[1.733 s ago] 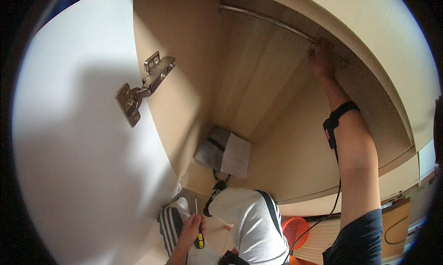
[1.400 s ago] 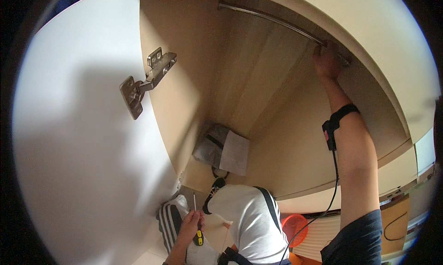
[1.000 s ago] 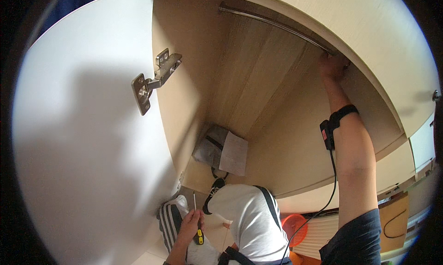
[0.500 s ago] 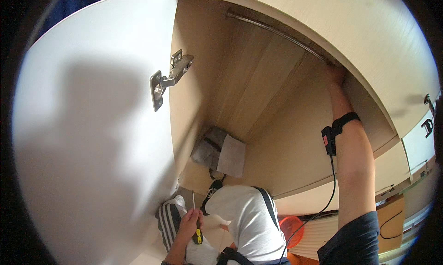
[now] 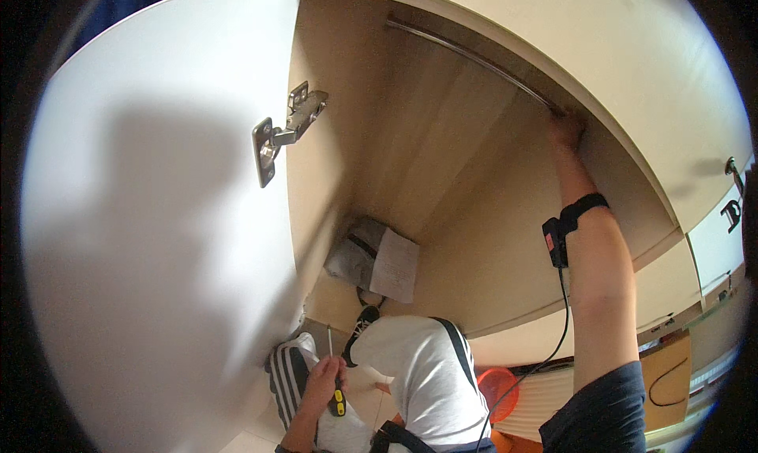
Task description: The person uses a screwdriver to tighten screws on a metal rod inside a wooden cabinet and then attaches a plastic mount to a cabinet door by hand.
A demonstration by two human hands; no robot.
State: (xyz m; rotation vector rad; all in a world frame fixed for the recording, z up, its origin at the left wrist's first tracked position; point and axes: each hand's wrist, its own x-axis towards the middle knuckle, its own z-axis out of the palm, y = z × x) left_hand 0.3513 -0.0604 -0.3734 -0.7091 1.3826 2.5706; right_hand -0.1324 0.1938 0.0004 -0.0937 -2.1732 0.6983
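Note:
My left hand [image 5: 322, 378] is closed around the yellow-and-black handle of a screwdriver [image 5: 338, 402], low over my legs. Its thin metal shaft points up and away from me. Inside the open wardrobe, my right arm reaches far up to the right. At the right end of a metal clothes rail [image 5: 474, 57], my right hand [image 5: 567, 128] closes on the rail, though shadow blurs its fingers. The rail slants from the upper middle down to that hand. A metal hinge [image 5: 276, 137] joins the white door [image 5: 158, 256] on the left to the wardrobe's side panel.
A grey bag [image 5: 354, 252] and a pale flat sheet [image 5: 395, 267] lie at the wardrobe's bottom. A black device [image 5: 556, 242] is strapped to my right forearm, its cable [image 5: 564, 319] hanging down. An orange-red basket [image 5: 499, 394] stands by my right leg.
My right hand and forearm have shifted slightly left along the rail's end. My left hand keeps the screwdriver in nearly the same place.

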